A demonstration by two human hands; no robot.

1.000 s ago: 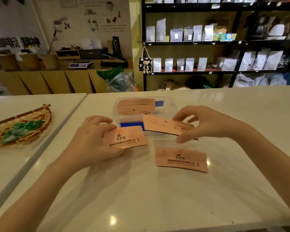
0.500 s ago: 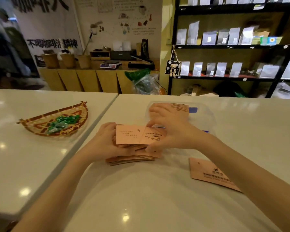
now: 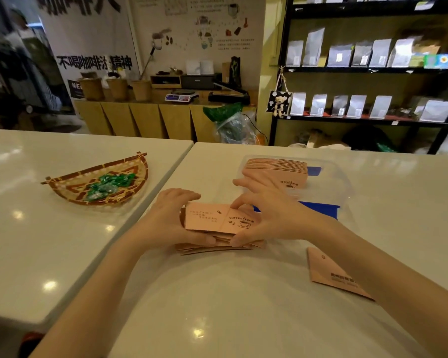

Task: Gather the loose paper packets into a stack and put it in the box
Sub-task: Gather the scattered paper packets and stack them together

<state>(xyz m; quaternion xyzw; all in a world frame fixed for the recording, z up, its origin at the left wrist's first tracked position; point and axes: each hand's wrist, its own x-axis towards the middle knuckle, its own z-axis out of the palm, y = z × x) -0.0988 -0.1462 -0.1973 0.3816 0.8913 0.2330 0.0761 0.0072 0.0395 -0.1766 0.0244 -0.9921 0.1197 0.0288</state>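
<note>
Both hands close on a gathered stack of pink paper packets (image 3: 219, 229) near the front of the white table (image 3: 243, 306). The left hand (image 3: 166, 223) cups the stack's left end, thumb under the near edge; the right hand (image 3: 267, 223) pinches the right end, fingers curled over the top packet. The lower packets fan out unevenly beneath. One loose packet (image 3: 331, 275) lies apart to the right, partly hidden by the right forearm. The clear box (image 3: 329, 177), just behind the hands, already holds a row of packets (image 3: 277, 169).

Risks: the splayed lower packets may slip out on lifting, since the grip bears mainly on the top; the stray packet may be left behind; the stack may catch the box rim.
</note>
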